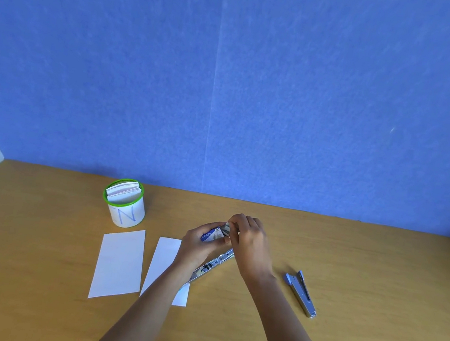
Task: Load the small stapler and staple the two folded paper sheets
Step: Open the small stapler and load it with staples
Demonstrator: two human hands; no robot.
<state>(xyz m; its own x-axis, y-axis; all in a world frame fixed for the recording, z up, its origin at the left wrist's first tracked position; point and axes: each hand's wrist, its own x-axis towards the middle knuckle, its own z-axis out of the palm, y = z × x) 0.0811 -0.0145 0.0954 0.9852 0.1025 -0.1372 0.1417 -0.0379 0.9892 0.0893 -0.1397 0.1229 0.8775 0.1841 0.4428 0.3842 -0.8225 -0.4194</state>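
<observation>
My left hand [197, 248] grips a small blue and white staple box [212, 235] above the wooden table. My right hand [249, 238] pinches at the box's open end, where silvery staples [227, 229] show. Below the hands, an opened stapler [215, 264] lies on the table with its metal channel facing up. Two folded white paper sheets lie side by side: one sheet [119, 264] at the left, the other sheet [163, 260] partly under my left forearm. A second small blue stapler [300, 292] lies to the right, shut.
A white cup with a green rim [125, 204], marked N and holding cards, stands at the back left. A blue partition wall [230, 84] rises behind the wooden table [376, 278].
</observation>
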